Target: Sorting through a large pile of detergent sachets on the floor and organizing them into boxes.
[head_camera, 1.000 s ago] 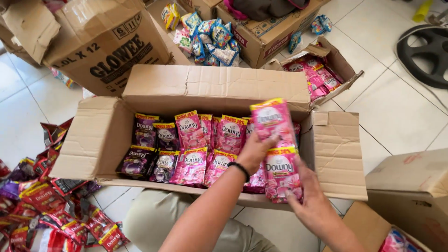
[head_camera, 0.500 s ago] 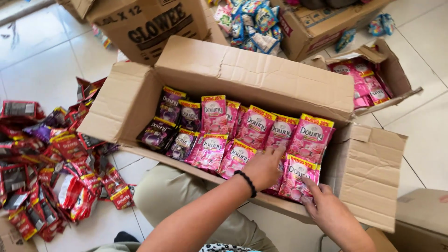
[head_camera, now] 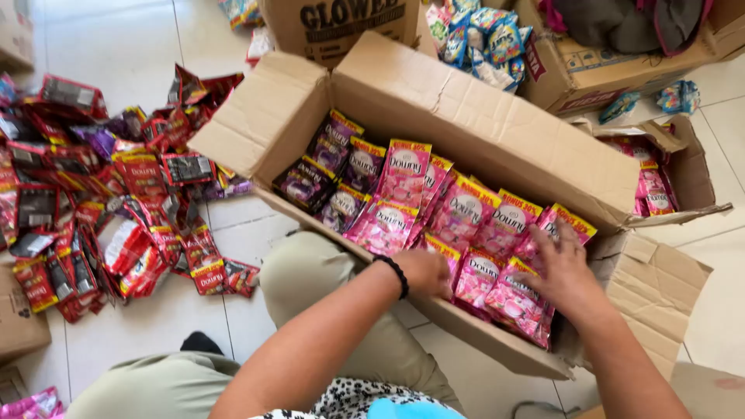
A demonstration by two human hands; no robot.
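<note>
An open cardboard box (head_camera: pixel 497 132) lies on the tiled floor in front of me, filled with rows of pink sachets (head_camera: pixel 473 213) and a few dark purple sachets (head_camera: pixel 334 159) at its left end. My left hand (head_camera: pixel 423 271), with a black band on the wrist, rests on the pink sachets at the box's near wall. My right hand (head_camera: pixel 563 268) lies flat, fingers spread, on the pink sachets at the right end of the box. Neither hand lifts a sachet.
A heap of red and dark sachets (head_camera: pixel 101 202) covers the floor at left. Behind stand a printed cardboard box (head_camera: pixel 349 23), blue sachets (head_camera: pixel 481 39), and a small open box of pink sachets (head_camera: pixel 660 178). My knee (head_camera: pixel 310 271) is against the box.
The pink sachets I held above the box a second ago now lie inside it. Both hands have come down onto the packed rows, and my view has swung left.
</note>
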